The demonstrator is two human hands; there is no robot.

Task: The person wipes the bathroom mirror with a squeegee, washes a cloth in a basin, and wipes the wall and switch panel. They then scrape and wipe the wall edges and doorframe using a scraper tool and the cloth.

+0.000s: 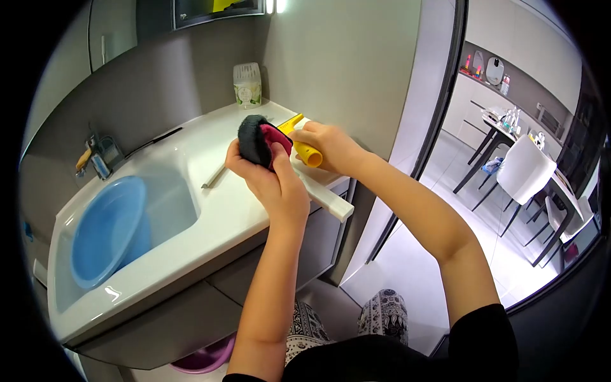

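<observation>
My left hand (273, 179) grips a black fuzzy cloth cover (254, 141) with a pinkish-red inner side, thumb pressed on the red part. Close beside it, my right hand (328, 148) is closed around a yellow tool (310, 155) with a hollow round handle end. The tool's yellow upper part reaches up behind the cover; whether it sits inside the cover I cannot tell. Both are held above the white counter (238, 204). Below my hands a long white bar (331, 200) lies across the counter's edge, and a thin grey strip (215, 176) lies to the left.
On the left, a blue basin (108, 232) leans tilted in the white sink (175, 191) below a faucet (95, 156). A white-and-green container (247, 86) stands in the back corner. A purple tub (207, 358) is on the floor. Through the right doorway are a white chair (525, 169) and tables.
</observation>
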